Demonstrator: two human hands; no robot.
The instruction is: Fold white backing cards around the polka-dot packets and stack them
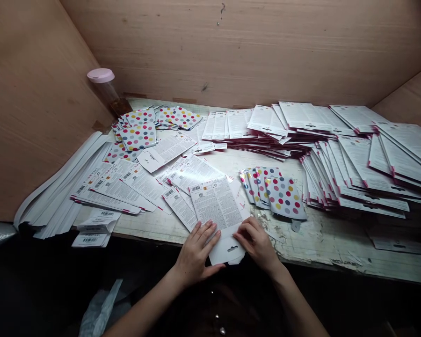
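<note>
A white printed cardboard packet (217,206) with a hang hole lies at the table's front edge, its flap end nearest me. My left hand (196,252) rests on its left side, fingers stretched over the card and thumb apart near the bottom edge. At the packet's right edge my right hand (257,243) is closed in a pinch, its fingertips against the card by the flap. Under and beside this packet lie more printed packets (177,206), overlapping. Just beyond my right hand is a small group of polka-dot foil sachets (284,196).
Stacked packets (358,164) fill the right side and continue along the back (266,119). More polka-dot sachets (138,135) lie at back left, before a pink-lidded bottle (103,84). Folded white sheets (66,187) and a barcode label strip (96,229) are at left. Wooden panels (231,51) enclose the table.
</note>
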